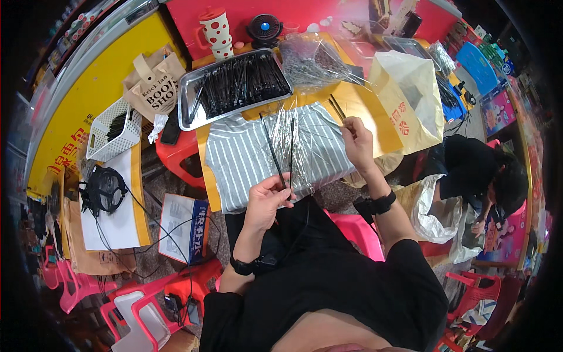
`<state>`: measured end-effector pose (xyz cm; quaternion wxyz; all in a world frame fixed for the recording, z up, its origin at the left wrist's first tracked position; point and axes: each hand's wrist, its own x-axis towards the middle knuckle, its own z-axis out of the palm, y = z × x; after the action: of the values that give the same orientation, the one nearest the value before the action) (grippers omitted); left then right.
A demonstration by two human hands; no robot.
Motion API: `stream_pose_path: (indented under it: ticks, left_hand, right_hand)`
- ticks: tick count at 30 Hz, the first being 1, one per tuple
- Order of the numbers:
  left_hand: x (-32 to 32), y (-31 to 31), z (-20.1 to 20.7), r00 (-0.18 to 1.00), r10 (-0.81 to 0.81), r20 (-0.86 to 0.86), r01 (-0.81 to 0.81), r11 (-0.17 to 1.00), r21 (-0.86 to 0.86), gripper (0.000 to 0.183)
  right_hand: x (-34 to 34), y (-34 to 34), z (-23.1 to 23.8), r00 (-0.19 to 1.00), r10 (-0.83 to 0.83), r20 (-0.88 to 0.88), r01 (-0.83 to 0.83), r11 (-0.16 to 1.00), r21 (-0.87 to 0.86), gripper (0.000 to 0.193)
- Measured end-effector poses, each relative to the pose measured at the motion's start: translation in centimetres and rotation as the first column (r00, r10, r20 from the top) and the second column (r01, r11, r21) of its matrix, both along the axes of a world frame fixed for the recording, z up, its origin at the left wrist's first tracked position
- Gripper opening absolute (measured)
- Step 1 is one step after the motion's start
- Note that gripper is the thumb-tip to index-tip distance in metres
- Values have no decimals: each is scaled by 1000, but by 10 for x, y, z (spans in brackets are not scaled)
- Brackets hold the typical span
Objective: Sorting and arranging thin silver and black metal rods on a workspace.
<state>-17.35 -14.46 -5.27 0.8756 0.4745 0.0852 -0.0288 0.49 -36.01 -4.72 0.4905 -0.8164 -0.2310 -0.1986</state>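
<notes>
My left hand [267, 202] is closed, thumb against fingers, on the lower ends of two long thin black strips [271, 141] that spread apart upward in a V. Farther right, my right hand [358, 141] pinches a few short thin dark sticks [336, 107]; their exact kind is too small to tell. Between the hands, a loose heap of thin shiny silvery strands [302, 146] lies on a grey-and-white striped cloth [234, 146]. Beyond the cloth, a metal tray [183, 105] holds many similar black strips [240, 82].
A clear plastic bag of strands [311, 58], a small black fan [265, 30] and a red-dotted tumbler [217, 35] stand at the back. Paper bags [404, 88] lie right; a white basket [114, 129] sits left. Another person [481, 170] bends at the right.
</notes>
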Motion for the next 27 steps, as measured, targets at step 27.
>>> stream_pose_path:
  ticks: [27]
  left_hand:
    - [-6, 3, 2, 993, -49, 104, 50, 999, -8, 41]
  right_hand:
    - [-96, 59, 6, 338, 785, -518, 97, 519, 849, 13]
